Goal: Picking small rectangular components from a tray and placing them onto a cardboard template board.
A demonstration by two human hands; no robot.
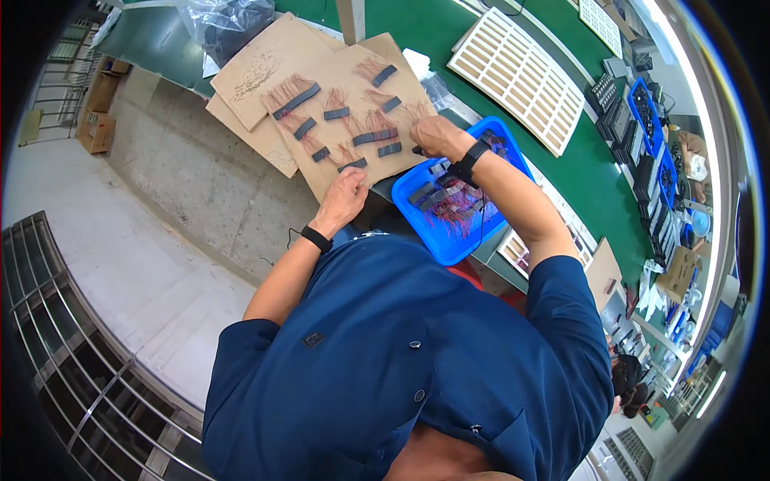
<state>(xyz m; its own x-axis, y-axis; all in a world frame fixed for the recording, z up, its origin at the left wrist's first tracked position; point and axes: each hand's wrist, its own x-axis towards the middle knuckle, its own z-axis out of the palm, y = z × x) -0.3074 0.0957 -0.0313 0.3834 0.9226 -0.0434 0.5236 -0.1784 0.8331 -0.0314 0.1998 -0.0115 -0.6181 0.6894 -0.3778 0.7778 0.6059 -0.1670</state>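
Note:
My left hand (342, 197) rests at the near edge of a cardboard sheet (335, 70), its fingers loosely stretched out, the tips beside a dark strip with thin red wires (353, 165). Several more such strips lie in loose rows on the sheet, among them a long strip (297, 102) and another strip (375, 136). My right hand (439, 136) is closed above the sheet's right edge, by the corner of a blue tray (407, 215). A dark strip end (418, 150) shows under its fingers; the rest is hidden. Tangled red wires and dark strips fill the tray.
A second cardboard sheet (253, 68) lies to the left with small scraps on it. A clear plastic bag (226, 30) sits behind it. On the green table (573, 200) lies a pale slotted tray (520, 78). Farther right are black parts (634, 148) and more blue trays.

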